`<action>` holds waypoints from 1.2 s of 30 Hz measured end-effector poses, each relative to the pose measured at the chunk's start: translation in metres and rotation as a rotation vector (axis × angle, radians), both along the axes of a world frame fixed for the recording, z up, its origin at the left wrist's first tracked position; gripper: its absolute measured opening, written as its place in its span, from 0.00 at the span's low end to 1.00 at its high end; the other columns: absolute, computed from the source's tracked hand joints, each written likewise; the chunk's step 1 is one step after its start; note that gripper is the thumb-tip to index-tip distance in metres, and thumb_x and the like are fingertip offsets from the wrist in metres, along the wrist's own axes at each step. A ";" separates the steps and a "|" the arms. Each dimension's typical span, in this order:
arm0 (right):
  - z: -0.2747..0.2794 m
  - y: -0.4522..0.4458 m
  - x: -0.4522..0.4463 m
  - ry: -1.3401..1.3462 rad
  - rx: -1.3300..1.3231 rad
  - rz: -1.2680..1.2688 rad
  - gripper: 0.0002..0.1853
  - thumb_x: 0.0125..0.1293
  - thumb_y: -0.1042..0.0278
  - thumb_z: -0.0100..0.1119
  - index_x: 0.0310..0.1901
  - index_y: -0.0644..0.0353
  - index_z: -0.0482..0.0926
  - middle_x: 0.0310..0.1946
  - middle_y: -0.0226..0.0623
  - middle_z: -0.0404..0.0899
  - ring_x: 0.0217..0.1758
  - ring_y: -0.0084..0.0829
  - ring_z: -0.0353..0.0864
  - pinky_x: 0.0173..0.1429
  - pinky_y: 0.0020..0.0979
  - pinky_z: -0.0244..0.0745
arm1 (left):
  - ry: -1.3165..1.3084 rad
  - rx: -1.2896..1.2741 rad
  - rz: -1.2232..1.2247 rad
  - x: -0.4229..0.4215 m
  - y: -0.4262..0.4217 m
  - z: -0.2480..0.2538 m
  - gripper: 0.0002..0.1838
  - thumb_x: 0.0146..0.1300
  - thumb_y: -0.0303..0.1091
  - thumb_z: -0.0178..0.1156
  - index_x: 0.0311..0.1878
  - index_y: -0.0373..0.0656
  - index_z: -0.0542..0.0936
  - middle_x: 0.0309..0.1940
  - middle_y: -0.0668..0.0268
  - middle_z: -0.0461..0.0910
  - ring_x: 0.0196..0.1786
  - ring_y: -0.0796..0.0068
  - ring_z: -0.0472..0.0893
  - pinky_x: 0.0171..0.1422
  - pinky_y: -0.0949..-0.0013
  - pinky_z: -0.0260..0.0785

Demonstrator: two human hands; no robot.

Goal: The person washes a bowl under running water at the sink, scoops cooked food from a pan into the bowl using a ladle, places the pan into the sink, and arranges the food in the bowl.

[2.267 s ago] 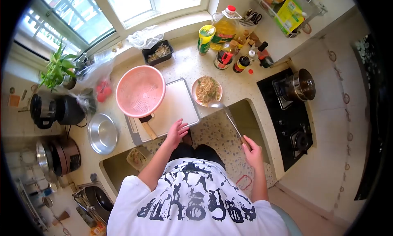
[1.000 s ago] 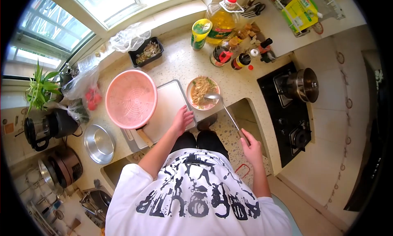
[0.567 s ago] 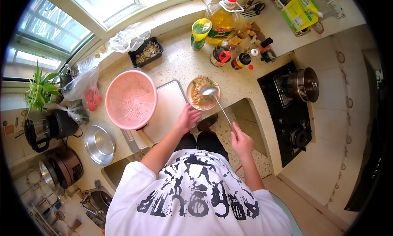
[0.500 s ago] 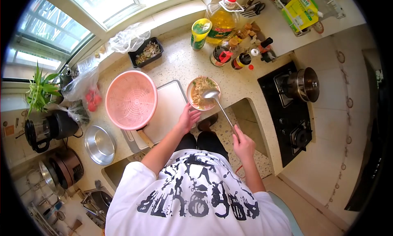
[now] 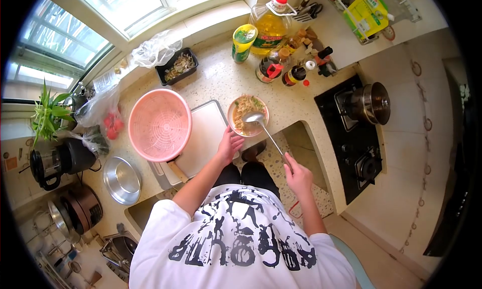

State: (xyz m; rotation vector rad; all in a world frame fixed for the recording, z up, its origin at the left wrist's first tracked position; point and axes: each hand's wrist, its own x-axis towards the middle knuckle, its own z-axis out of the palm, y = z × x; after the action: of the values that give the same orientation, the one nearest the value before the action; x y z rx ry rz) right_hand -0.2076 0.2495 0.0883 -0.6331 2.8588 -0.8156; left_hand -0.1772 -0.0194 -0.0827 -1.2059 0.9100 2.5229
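My right hand [image 5: 299, 177] is closed around the handle of a metal ladle [image 5: 272, 140]. The ladle's rounded head lies over a bowl [image 5: 231, 122] of noodle-like food [image 5: 248, 106] with green bits, its bowl-shaped back facing up. At the near left rim of the bowl is my left hand [image 5: 230, 146], fingers stretched out and apart, close to or touching the rim. A white cutting board [image 5: 206, 131] lies to the left of the bowl. On the board's left part sits a pink colander [image 5: 159, 124], with a knife's wooden handle [image 5: 177, 171] showing below it.
A metal basin [image 5: 122, 180] stands left of the board. Behind are a black tray of food scraps [image 5: 178, 68], a yellow-green canister [image 5: 244, 43], an oil jug [image 5: 269, 28] and sauce bottles [image 5: 296, 74]. To the right, a pot [image 5: 369, 103] sits on the gas stove [image 5: 346, 138].
The ladle's head has shifted slightly left and toward me over the food. My left hand stays by the bowl with little movement.
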 end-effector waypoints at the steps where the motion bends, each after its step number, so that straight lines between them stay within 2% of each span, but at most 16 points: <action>1: 0.001 0.000 -0.001 -0.042 0.011 -0.009 0.21 0.68 0.63 0.64 0.62 0.45 0.82 0.29 0.42 0.84 0.28 0.44 0.83 0.33 0.39 0.76 | -0.002 0.003 -0.001 0.000 -0.001 -0.001 0.33 0.77 0.59 0.44 0.82 0.67 0.52 0.60 0.56 0.76 0.59 0.62 0.79 0.65 0.60 0.71; 2: 0.001 -0.001 -0.001 -0.085 0.022 -0.018 0.21 0.68 0.63 0.64 0.63 0.46 0.82 0.30 0.43 0.85 0.27 0.44 0.83 0.33 0.39 0.76 | -0.005 0.005 -0.001 0.000 -0.001 -0.003 0.33 0.78 0.59 0.44 0.82 0.67 0.52 0.60 0.56 0.76 0.59 0.63 0.79 0.64 0.60 0.71; 5: 0.005 -0.005 -0.005 -0.239 -0.163 -0.157 0.21 0.70 0.63 0.62 0.64 0.50 0.81 0.31 0.47 0.85 0.27 0.42 0.84 0.34 0.36 0.77 | 0.022 -0.003 0.000 0.001 -0.001 -0.001 0.33 0.78 0.59 0.44 0.81 0.66 0.53 0.60 0.56 0.77 0.59 0.63 0.79 0.65 0.60 0.71; 8: 0.002 -0.016 -0.020 -0.232 -0.133 -0.159 0.21 0.72 0.62 0.60 0.64 0.54 0.79 0.38 0.51 0.86 0.30 0.38 0.86 0.37 0.34 0.77 | 0.017 0.001 0.016 0.001 0.000 0.007 0.33 0.78 0.60 0.44 0.81 0.66 0.54 0.60 0.56 0.76 0.59 0.64 0.79 0.65 0.60 0.70; 11: -0.030 -0.027 -0.030 -0.175 -0.265 -0.189 0.21 0.73 0.61 0.60 0.64 0.57 0.79 0.42 0.50 0.87 0.30 0.36 0.85 0.37 0.35 0.77 | 0.022 -0.002 0.016 0.000 0.000 0.008 0.33 0.77 0.60 0.44 0.81 0.67 0.52 0.60 0.56 0.76 0.60 0.64 0.79 0.66 0.60 0.69; 13: -0.080 -0.019 -0.035 -0.122 -0.342 -0.163 0.21 0.74 0.62 0.59 0.65 0.58 0.78 0.40 0.45 0.87 0.28 0.31 0.82 0.35 0.32 0.75 | 0.019 0.015 0.015 0.001 -0.001 0.003 0.33 0.78 0.58 0.43 0.82 0.69 0.51 0.61 0.56 0.76 0.60 0.64 0.79 0.66 0.60 0.69; 14: -0.086 -0.019 -0.036 -0.187 -0.380 -0.190 0.21 0.74 0.62 0.59 0.65 0.59 0.78 0.37 0.41 0.86 0.27 0.29 0.80 0.34 0.30 0.74 | 0.017 0.024 0.014 0.001 -0.001 0.000 0.32 0.78 0.57 0.43 0.82 0.69 0.51 0.61 0.56 0.76 0.61 0.64 0.79 0.66 0.59 0.69; 15: -0.082 -0.025 -0.038 -0.250 -0.417 -0.219 0.21 0.75 0.62 0.58 0.66 0.59 0.77 0.35 0.38 0.85 0.26 0.26 0.78 0.33 0.29 0.73 | 0.015 0.019 0.012 0.001 -0.001 0.002 0.32 0.79 0.56 0.42 0.82 0.70 0.50 0.61 0.56 0.76 0.61 0.63 0.79 0.66 0.59 0.69; 17: -0.071 -0.032 -0.040 -0.561 -0.481 -0.354 0.21 0.76 0.63 0.58 0.66 0.60 0.77 0.29 0.30 0.81 0.24 0.20 0.73 0.30 0.26 0.70 | 0.009 0.013 0.007 0.000 0.000 0.006 0.32 0.79 0.54 0.41 0.82 0.70 0.49 0.62 0.55 0.75 0.61 0.63 0.78 0.66 0.59 0.69; 20: -0.062 -0.047 -0.057 -0.647 -0.515 -0.377 0.20 0.76 0.65 0.58 0.66 0.61 0.76 0.26 0.24 0.75 0.24 0.14 0.70 0.28 0.22 0.66 | 0.004 0.021 0.016 -0.001 0.000 0.009 0.31 0.80 0.51 0.40 0.82 0.70 0.49 0.63 0.55 0.75 0.61 0.64 0.78 0.66 0.59 0.69; 26: -0.066 -0.048 -0.079 -0.717 -0.512 -0.302 0.20 0.75 0.64 0.59 0.65 0.61 0.77 0.24 0.21 0.72 0.22 0.14 0.67 0.26 0.23 0.64 | 0.012 0.017 0.002 -0.002 -0.001 0.010 0.32 0.79 0.55 0.41 0.82 0.69 0.49 0.62 0.55 0.76 0.61 0.65 0.78 0.66 0.60 0.69; 29: -0.063 -0.044 -0.081 -0.730 -0.450 -0.277 0.20 0.75 0.65 0.60 0.64 0.62 0.77 0.31 0.31 0.82 0.31 0.21 0.80 0.36 0.26 0.75 | 0.008 0.026 0.002 -0.001 -0.001 0.007 0.33 0.78 0.58 0.42 0.82 0.69 0.50 0.62 0.56 0.76 0.60 0.65 0.79 0.65 0.61 0.69; 31: -0.074 -0.040 -0.080 -0.564 -0.396 -0.192 0.20 0.74 0.65 0.60 0.64 0.63 0.78 0.43 0.40 0.85 0.44 0.29 0.84 0.49 0.30 0.77 | 0.007 0.021 0.009 -0.001 0.000 0.006 0.33 0.78 0.59 0.43 0.81 0.68 0.51 0.62 0.57 0.77 0.60 0.66 0.79 0.65 0.62 0.70; 34: -0.071 -0.037 -0.075 -0.543 -0.393 -0.176 0.20 0.73 0.66 0.60 0.63 0.66 0.78 0.57 0.49 0.83 0.61 0.37 0.82 0.66 0.34 0.73 | 0.009 0.013 0.012 -0.001 0.001 0.007 0.32 0.77 0.60 0.43 0.81 0.68 0.53 0.61 0.57 0.77 0.59 0.66 0.80 0.64 0.62 0.70; 36: -0.059 -0.036 -0.072 -0.543 -0.366 -0.169 0.21 0.73 0.65 0.60 0.63 0.65 0.78 0.60 0.51 0.82 0.65 0.40 0.81 0.69 0.35 0.71 | 0.014 0.011 0.016 -0.001 0.001 0.007 0.32 0.77 0.61 0.43 0.80 0.67 0.54 0.61 0.58 0.77 0.59 0.67 0.80 0.64 0.63 0.71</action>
State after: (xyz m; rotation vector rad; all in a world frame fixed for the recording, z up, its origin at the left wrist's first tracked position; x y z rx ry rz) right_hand -0.2793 0.2132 0.0297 -0.1534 2.3050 -1.3172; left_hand -0.1783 -0.0185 -0.0759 -1.1991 0.8919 2.5482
